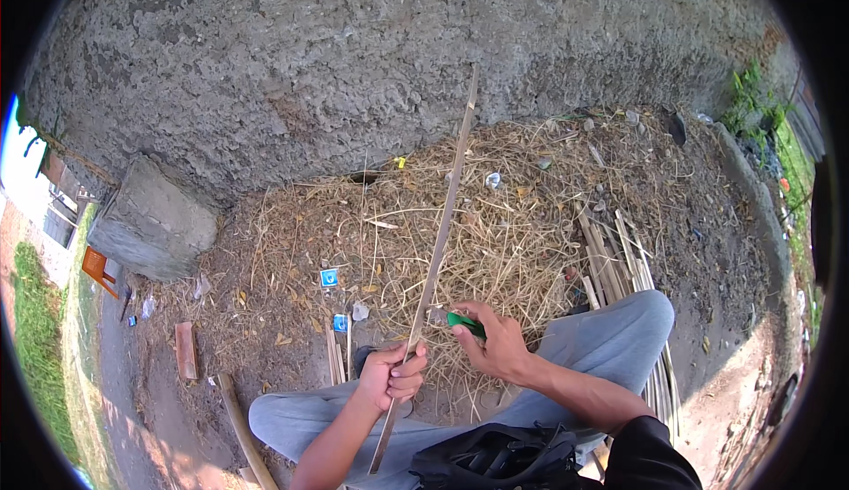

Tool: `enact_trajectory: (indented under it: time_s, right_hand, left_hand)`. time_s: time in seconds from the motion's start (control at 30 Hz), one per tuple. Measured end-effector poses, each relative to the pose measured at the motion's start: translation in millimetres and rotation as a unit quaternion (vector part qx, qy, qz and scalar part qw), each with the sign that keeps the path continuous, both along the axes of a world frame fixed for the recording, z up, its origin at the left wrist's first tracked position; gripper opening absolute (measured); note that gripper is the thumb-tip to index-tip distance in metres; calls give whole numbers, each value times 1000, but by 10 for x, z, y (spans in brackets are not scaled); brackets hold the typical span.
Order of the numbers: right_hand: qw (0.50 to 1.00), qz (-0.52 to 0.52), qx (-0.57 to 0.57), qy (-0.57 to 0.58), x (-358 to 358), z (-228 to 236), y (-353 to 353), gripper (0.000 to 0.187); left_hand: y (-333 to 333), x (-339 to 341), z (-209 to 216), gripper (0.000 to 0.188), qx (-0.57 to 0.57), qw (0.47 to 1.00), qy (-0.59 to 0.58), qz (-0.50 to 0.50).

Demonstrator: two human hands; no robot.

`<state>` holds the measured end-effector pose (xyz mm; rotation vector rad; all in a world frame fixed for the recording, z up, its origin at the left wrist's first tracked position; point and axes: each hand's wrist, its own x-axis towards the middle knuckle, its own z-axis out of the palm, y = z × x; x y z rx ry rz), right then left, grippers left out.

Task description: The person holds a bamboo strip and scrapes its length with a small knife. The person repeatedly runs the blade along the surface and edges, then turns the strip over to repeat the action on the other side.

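A long, thin bamboo strip [442, 216] runs upright and slightly tilted, its far end against the grey wall and its near end over my lap. My left hand [394, 378] is wrapped round the lower part of this strip. Just right of the strip, my right hand [493, 344] is closed on a small green-handled knife [466, 324]. The blade is hard to make out against the ground, and I cannot tell whether it touches the strip. Curled pale shavings [504, 251] cover the ground beyond my hands.
Several cut bamboo strips [610, 260] lie by my right knee, with a thicker piece [243, 428] at the left. A rough wall [354, 65] rises ahead. A concrete block [159, 216], a brick [186, 350] and blue packets [329, 278] are leftward. A black bag [495, 459] rests on my lap.
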<state>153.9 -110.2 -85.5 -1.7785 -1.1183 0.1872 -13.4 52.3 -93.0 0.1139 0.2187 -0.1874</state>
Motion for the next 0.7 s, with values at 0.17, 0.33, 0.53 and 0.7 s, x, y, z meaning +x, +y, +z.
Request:
enact_trajectory:
  time_s: [0.17,0.33,0.53,0.7]
  right_hand:
    - [999,29,6,18,36,-54,-14,25]
    - [997,27,65,-13,37,-33,-5,22]
    - [997,42,70,-14,50,-91,-15,14]
    - [992,64,103,-32,74,-75,-17,13]
  left_hand:
    - [-17,11,34,26,38,999,17,-16]
    - [-21,9,15,28,37,999,10,-26]
    - [-47,22,52,29,90,995,34,-20]
    - [-209,76,204,28,270,954,132,22]
